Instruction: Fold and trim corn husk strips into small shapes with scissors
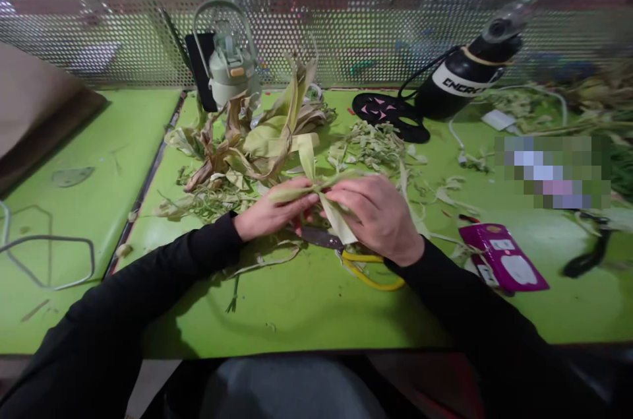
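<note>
Strips of pale green corn husk point(307, 158) cross between my two hands, above the middle of the table. My left hand point(277, 209) pinches the husk strips where they meet, thumb on top. From the other side, my right hand point(378, 216) grips them with curled fingers, and one wide strip hangs down between the hands. Scissors with yellow handles point(378, 282) lie on the table just under my right hand; their dark blades point left, partly beneath the hands. Behind my hands lies a heap of dried corn husks point(270, 135), brown and green.
Shredded husk pieces point(373, 145) are strewn about the green table point(297, 320). At the back stand a pale green bottle point(230, 69), a phone point(202, 72) and a black bottle point(462, 79). A purple packet point(509, 260) lies right, a brown paper bag point(39, 102) left.
</note>
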A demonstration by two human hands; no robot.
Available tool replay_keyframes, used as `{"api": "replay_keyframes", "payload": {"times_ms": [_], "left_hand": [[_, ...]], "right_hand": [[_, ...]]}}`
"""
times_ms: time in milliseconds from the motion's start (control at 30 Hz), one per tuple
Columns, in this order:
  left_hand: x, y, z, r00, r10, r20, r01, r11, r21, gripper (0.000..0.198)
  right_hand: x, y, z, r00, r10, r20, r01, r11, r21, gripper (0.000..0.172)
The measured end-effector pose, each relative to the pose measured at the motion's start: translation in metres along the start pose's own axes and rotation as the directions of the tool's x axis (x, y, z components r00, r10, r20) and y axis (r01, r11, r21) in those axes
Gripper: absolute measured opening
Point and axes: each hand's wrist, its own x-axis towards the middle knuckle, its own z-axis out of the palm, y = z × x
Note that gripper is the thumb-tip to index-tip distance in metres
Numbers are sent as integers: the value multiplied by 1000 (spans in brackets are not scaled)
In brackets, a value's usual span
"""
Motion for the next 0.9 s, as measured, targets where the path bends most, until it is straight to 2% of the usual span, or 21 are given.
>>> {"api": "replay_keyframes", "payload": {"times_ms": [67, 133, 233, 333, 400, 467, 567, 767, 900], "left_hand": [[1, 2, 0, 994, 95, -49, -85, 980, 180, 33], [1, 4, 0, 976, 198, -94, -147, 909, 391, 29], [0, 5, 3, 966, 238, -101, -156, 848, 506, 28], [-3, 7, 7, 977, 168, -134, -109, 924, 365, 17], [-5, 9, 8, 990, 35, -138, -9, 982, 187, 20], [-5, 11, 8, 989, -79, -124, 83, 996, 26, 25], [-4, 11, 7, 979, -126, -162, 110, 989, -102, 24], [-1, 10, 9, 943, -247, -222, 166, 930, -327, 29], [-1, 10, 12, 931, -291, -218, 176, 886, -429, 30]], "right_hand": [[-2, -4, 0, 999, -34, -25, 33, 999, -29, 24], [-2, -9, -1, 998, -55, -36, 53, 997, -64, 23], [-1, -14, 0, 996, -64, -59, 61, 997, -46, 20], [-1, -18, 3, 996, -60, -63, 62, 997, 36, 18], [-2, -20, 5, 997, -64, -50, 66, 997, 50, 20], [-2, -20, 7, 997, -61, -47, 63, 998, 30, 21], [-2, -19, 6, 995, -88, -53, 86, 996, -28, 17], [1, -18, 3, 971, -237, -8, 234, 962, -144, 11], [-1, -22, 8, 967, -256, -4, 255, 963, -92, 10]]}}
